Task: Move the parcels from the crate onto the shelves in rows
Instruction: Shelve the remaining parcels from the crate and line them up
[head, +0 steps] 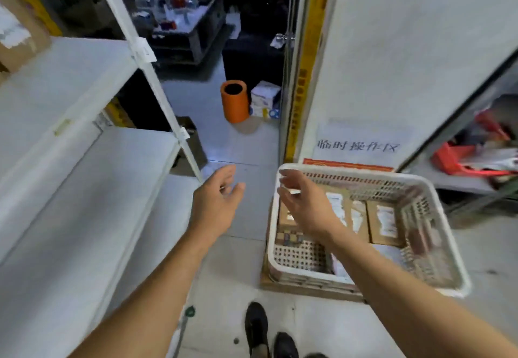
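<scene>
Parcels: brown cardboard boxes with white labels, lying flat on the bottom of the crate, packed side by side toward its far half. A patterned box is sitting at the crate's left wall. Image is motion-blurred here; exact count cannot be told.

Crate: white perforated plastic, standing on the floor at right, resting on what is looking like flattened cardboard.

Right hand: hovering over the crate's left far corner, fingers spread wide and relaxed, holding nothing.

Left hand: reaching out over the floor between shelves and crate, fingers loosely open, holding nothing. The two hands are near each other, not touching.

Shelves: white, running along the left side, two levels showing. A brown box is sitting on the upper level at far left.

Farther off: an orange cylinder is standing on the floor beside a small white box. Black shoes are showing at the near edge.
</scene>
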`<state>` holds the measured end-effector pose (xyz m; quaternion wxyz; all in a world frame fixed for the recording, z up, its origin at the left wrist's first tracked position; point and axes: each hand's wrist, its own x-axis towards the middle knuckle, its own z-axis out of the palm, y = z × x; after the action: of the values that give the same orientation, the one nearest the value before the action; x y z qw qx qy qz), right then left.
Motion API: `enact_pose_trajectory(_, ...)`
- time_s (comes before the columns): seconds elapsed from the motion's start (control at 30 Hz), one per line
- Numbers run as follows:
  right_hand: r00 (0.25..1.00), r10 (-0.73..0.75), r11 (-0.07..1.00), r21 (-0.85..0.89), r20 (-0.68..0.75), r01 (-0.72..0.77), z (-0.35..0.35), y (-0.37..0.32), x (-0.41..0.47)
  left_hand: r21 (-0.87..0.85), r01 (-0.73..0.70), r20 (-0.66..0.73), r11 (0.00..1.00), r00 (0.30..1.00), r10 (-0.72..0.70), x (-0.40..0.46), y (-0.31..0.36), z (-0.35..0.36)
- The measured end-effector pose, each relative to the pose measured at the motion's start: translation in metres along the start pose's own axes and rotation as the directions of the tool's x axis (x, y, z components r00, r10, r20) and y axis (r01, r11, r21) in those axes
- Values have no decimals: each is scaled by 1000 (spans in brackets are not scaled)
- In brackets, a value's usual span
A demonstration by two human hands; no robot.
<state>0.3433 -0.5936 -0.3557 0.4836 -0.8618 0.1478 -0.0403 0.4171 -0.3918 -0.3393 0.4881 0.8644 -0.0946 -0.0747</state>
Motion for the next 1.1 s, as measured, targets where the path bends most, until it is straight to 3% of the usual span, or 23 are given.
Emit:
enact_pose_trajectory(0.17,967,223,974,-5,-121,-226,-33,84,-6,24,-31,252,999,967,24,35,-5,104)
enact_pose_trajectory(0.43,849,509,859,21,-142,-512,-64,216,-12,165,48,545,985,828,-132,42,-33,265)
enact_pose_trajectory(0.8,800,599,801,-25,27,-599,-49,387,81,387,269,516,882,730,-448,89,-111,421)
enact_pose_trajectory(0.9,757,644,746,127,112,-654,-45,415,103,391,349,491,852,704,-514,101,-123,441)
enact_pose_trajectory(1.0,669,721,616,274,183,-739,-38,451,112,426,430,443,796,668,-598,108,-136,454)
enact_pose_trajectory(1.1,654,729,581,321,203,-748,-42,446,113,375,482,443,792,657,-610,109,-134,454)
